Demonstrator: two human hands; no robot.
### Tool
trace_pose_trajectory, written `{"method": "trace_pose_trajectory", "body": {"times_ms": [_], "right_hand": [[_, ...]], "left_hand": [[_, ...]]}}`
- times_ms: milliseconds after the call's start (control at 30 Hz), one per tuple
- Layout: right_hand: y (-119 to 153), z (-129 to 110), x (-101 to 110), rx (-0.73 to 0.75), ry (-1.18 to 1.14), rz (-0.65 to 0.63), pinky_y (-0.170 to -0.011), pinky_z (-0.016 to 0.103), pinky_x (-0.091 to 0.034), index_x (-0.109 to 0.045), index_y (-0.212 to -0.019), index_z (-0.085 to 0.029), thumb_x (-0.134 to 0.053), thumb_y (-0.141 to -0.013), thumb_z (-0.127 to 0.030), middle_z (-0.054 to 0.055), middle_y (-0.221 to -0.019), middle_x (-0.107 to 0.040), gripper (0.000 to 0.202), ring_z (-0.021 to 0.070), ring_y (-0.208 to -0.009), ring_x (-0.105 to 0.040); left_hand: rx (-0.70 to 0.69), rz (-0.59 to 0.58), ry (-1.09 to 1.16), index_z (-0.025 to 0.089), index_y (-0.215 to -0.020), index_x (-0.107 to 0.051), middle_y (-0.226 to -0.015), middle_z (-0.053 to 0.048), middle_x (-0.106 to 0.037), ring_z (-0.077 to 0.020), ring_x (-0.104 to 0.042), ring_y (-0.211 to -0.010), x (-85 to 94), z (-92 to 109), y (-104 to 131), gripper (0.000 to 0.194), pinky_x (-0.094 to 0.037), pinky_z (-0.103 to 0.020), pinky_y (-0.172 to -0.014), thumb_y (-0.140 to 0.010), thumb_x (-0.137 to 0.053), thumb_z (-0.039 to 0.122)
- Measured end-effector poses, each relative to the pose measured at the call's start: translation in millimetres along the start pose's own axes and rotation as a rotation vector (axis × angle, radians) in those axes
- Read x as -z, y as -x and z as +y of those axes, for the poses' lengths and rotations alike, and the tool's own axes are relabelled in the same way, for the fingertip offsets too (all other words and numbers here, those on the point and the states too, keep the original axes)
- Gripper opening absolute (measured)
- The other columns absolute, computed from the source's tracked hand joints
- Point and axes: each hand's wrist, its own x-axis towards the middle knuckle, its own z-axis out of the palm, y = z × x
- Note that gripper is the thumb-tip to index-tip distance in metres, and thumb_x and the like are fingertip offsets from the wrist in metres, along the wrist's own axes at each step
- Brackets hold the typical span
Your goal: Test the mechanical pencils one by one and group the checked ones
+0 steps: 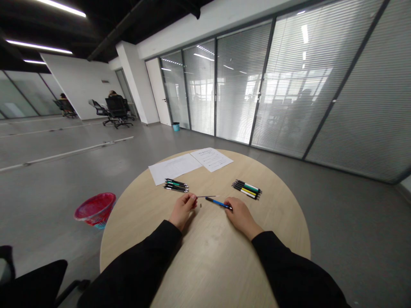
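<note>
My left hand (184, 208) pinches one end of a thin, dark pen refill (207, 196), which points to the right just above the table. My right hand (239, 214) is closed on the rear end of a blue and black pen (216, 202), its black grip end facing left, close below the refill. A small greyish piece (201, 205), too small to name, lies between the hands. Beyond my left hand is a group of black and green pens (175, 185). Past my right hand lies another row of pens (246, 189) with white, green and yellow barrels.
Two white paper sheets (175, 167) (212, 159) lie at the far side of the round wooden table (205, 265). On the floor to the left stands a red-lined wastebasket (95, 208). A black chair (35, 278) is at the lower left. Farther off, a person sits among office chairs (116, 110).
</note>
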Motion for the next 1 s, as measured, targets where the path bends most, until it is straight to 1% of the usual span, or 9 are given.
{"method": "trace_pose_trajectory", "body": {"times_ms": [233,500,667,800,900,1000], "right_hand": [[1,-1,-1,0.024,0.000,-0.013,-0.082,0.030,-0.043,-0.064,-0.087,-0.019,-0.056,-0.078,-0.002,0.005,-0.089,-0.063,0.020,0.0197,-0.088,-0.056],[2,-1,-2,-0.003,-0.048,-0.015,-0.079,0.029,-0.045,-0.066,-0.087,-0.019,-0.060,-0.079,-0.008,0.004,-0.088,-0.061,0.014,0.0182,-0.083,-0.056],[1,3,-1,-0.011,-0.115,0.059,-0.075,0.029,-0.046,-0.066,-0.093,-0.018,-0.057,-0.079,-0.009,0.004,-0.088,-0.062,0.019,0.0173,-0.079,-0.057],[1,-1,5,0.019,-0.178,0.116,-0.074,0.029,-0.046,-0.065,-0.102,-0.018,-0.059,-0.082,-0.015,0.003,-0.087,-0.063,0.021,0.0171,-0.076,-0.057],[2,-7,9,0.049,-0.226,0.120,-0.073,0.029,-0.047,-0.065,-0.104,-0.018,-0.060,-0.083,-0.020,0.004,-0.088,-0.064,0.022,0.0171,-0.077,-0.058],[2,-11,10,0.052,-0.264,0.092,-0.072,0.029,-0.047,-0.066,-0.101,-0.019,-0.060,-0.084,-0.022,0.004,-0.086,-0.067,0.018,0.0170,-0.075,-0.060]], "left_hand": [[0.003,-0.010,-0.042,0.016,-0.072,-0.059,-0.061,0.002,-0.054,-0.0102,-0.049,-0.055,-1.0,1,2,0.041,-0.040,-0.024,-0.056,-0.072,-0.072,0.054],[0.014,-0.001,-0.058,0.016,-0.071,-0.059,-0.060,0.002,-0.055,-0.0111,-0.049,-0.055,-3.4,6,5,0.039,-0.039,-0.024,-0.056,-0.072,-0.072,0.053],[-0.003,-0.035,-0.065,0.016,-0.070,-0.059,-0.059,0.003,-0.054,-0.0105,-0.047,-0.054,-4.9,8,6,0.037,-0.036,-0.023,-0.055,-0.074,-0.071,0.051],[-0.031,-0.076,-0.123,0.016,-0.070,-0.059,-0.059,0.002,-0.055,-0.0112,-0.047,-0.054,-6.3,9,7,0.037,-0.036,-0.024,-0.055,-0.076,-0.070,0.051],[-0.046,-0.101,-0.181,0.017,-0.071,-0.060,-0.061,0.001,-0.056,-0.0117,-0.048,-0.055,-6.7,7,8,0.037,-0.037,-0.024,-0.056,-0.077,-0.068,0.052],[-0.064,-0.127,-0.229,0.017,-0.072,-0.061,-0.063,0.001,-0.057,-0.0126,-0.049,-0.057,-6.0,4,8,0.037,-0.039,-0.024,-0.057,-0.077,-0.067,0.053]]}}
